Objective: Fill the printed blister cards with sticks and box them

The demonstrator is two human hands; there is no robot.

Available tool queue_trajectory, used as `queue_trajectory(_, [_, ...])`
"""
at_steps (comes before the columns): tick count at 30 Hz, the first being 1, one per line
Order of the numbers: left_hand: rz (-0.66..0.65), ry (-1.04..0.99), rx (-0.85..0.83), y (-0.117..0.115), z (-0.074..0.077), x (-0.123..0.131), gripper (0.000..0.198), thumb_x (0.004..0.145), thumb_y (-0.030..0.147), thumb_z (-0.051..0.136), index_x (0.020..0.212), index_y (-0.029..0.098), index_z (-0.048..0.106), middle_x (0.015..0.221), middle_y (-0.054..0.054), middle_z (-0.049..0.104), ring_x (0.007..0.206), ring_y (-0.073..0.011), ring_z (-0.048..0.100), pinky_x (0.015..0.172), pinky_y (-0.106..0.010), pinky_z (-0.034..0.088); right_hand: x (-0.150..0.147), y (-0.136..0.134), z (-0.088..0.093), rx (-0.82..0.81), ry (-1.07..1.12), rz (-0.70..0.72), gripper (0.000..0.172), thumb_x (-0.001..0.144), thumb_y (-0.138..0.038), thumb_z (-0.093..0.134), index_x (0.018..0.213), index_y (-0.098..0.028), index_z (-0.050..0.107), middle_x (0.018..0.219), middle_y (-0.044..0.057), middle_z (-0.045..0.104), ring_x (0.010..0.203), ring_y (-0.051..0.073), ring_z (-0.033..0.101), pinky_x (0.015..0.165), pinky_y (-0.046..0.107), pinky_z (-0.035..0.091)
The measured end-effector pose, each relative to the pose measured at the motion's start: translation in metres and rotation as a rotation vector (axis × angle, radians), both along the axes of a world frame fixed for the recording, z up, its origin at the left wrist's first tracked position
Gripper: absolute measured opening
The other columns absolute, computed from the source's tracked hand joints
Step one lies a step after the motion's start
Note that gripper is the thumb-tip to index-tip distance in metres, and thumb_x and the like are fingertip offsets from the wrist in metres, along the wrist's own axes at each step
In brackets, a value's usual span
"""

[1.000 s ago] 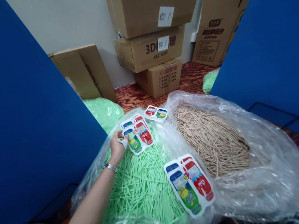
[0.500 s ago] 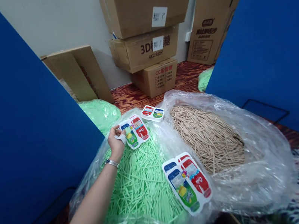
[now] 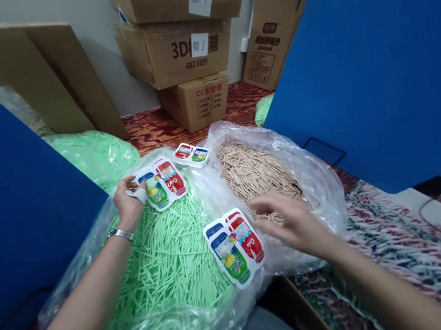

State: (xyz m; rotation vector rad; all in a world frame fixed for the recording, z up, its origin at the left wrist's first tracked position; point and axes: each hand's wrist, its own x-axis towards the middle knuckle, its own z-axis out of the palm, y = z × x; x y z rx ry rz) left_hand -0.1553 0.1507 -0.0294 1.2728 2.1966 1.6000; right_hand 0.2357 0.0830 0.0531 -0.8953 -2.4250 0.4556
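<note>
My left hand (image 3: 128, 201) is closed on the left edge of white-edged, cup-shaped packets (image 3: 166, 178) printed with Sprite and Cola, which seem to overlap. A small white piece (image 3: 138, 194) shows at its fingers. Below it is a clear bag of pale green paper sticks (image 3: 172, 256). More Sprite and Cola packets (image 3: 230, 258) lie stacked, tilted, between the green sticks and a second bag of brown sticks (image 3: 261, 172). Just right of that stack is my right hand (image 3: 285, 219), slightly blurred, holding nothing, with thumb and fingers apart. Another small printed packet (image 3: 191, 155) rests between the bags.
Cardboard boxes (image 3: 186, 53) are stacked against the wall at the back. Blue panels stand at left (image 3: 11, 192) and right (image 3: 372, 68). A shaggy multicoloured rug (image 3: 401, 248) covers the floor at right. Another bag of green sticks (image 3: 95, 151) sits behind the left panel.
My right hand has come in from the lower right to beside the stacked packets. The whole view has shifted so things sit further left. My left hand keeps its hold on the packets.
</note>
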Motion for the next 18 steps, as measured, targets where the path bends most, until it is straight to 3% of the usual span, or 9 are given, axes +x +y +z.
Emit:
queue_trajectory(4, [-0.006,0.149,-0.03,-0.011,0.013,0.008,0.049,0.063,0.03,0.071,0.108,0.015,0.062,0.099,-0.007,0.059,0.077,-0.0196,0.057,0.076,-0.035,0.046,-0.016,0.018,-0.047,-0.041,-0.42,0.001,0.063,0.07,-0.048,0.073,0.124,-0.024,0.051,0.113,0.012,0.054,0.102,0.029,0.052,0.078,0.04,0.048])
queue_trajectory(7, [-0.046,0.283,-0.007,-0.033,0.025,0.029,0.049,0.068,0.029,0.07,0.114,0.016,0.059,0.115,-0.012,0.055,0.103,-0.0276,0.054,0.081,-0.038,0.047,-0.022,0.036,-0.072,-0.055,-0.523,0.01,0.066,0.065,-0.048,0.076,0.121,-0.025,0.053,0.115,0.011,0.052,0.103,0.029,0.05,0.08,0.04,0.045])
queue_trajectory(12, [-0.322,0.236,0.063,-0.088,0.03,0.085,0.035,0.079,0.03,0.065,0.112,0.019,0.059,0.114,-0.009,0.059,0.101,-0.0232,0.058,0.079,-0.035,0.051,-0.023,0.049,-0.081,-0.078,-0.421,0.011,0.047,0.069,-0.05,0.073,0.102,-0.021,0.058,0.106,0.008,0.055,0.099,0.025,0.05,0.083,0.036,0.041])
queue_trajectory(15, [-0.479,0.139,-0.007,-0.117,0.022,0.117,0.031,0.081,0.029,0.064,0.109,0.019,0.059,0.107,-0.008,0.062,0.093,-0.0213,0.061,0.079,-0.035,0.052,-0.025,0.05,-0.081,-0.059,-0.338,-0.039,0.039,0.072,-0.048,0.071,0.094,-0.019,0.056,0.1,0.007,0.058,0.095,0.024,0.051,0.08,0.035,0.041])
queue_trajectory(18, [-0.548,0.055,-0.093,-0.138,0.011,0.141,0.029,0.082,0.029,0.062,0.108,0.019,0.059,0.107,-0.008,0.063,0.093,-0.0218,0.062,0.079,-0.035,0.052,-0.027,0.049,-0.081,-0.083,-0.241,-0.07,0.028,0.08,-0.039,0.065,0.097,-0.019,0.055,0.088,0.004,0.062,0.085,0.02,0.055,0.076,0.031,0.041])
